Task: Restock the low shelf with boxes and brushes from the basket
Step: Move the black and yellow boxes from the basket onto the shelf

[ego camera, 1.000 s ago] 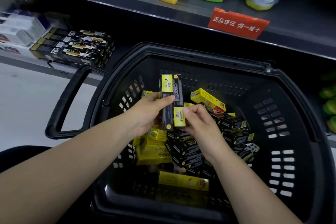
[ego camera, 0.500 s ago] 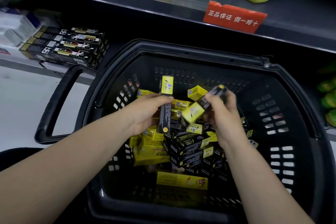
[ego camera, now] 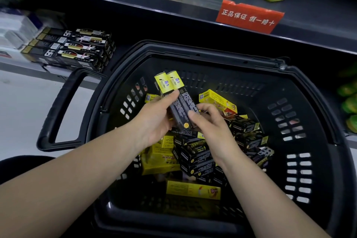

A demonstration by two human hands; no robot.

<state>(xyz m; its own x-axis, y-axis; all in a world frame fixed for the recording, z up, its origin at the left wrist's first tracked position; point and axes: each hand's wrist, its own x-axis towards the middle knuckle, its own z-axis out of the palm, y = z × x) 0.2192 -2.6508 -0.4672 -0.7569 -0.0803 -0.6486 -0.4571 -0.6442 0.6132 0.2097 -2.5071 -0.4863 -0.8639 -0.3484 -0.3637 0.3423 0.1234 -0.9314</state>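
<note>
A black plastic basket [ego camera: 301, 218] holds several black-and-yellow boxes [ego camera: 195, 156] and yellow boxes [ego camera: 193, 189]. Above the pile, my left hand [ego camera: 154, 121] grips two long black boxes with yellow ends [ego camera: 179, 102], held side by side and tilted up to the left. My right hand [ego camera: 210, 127] pinches the lower right side of the same pair. On the low shelf [ego camera: 23, 63] at the left lies a stack of long black boxes [ego camera: 71, 48].
The basket's handle [ego camera: 58, 110] sticks out to the left over a pale floor. White packs [ego camera: 13, 31] sit left of the shelf stack. An upper shelf with a red label [ego camera: 249, 16], yellow and green packs runs across the top. Green items [ego camera: 349, 102] lie at the right edge.
My right hand brought a second long box from the right and set it beside the one in my left hand. Both boxes are now held together, higher and tilted left.
</note>
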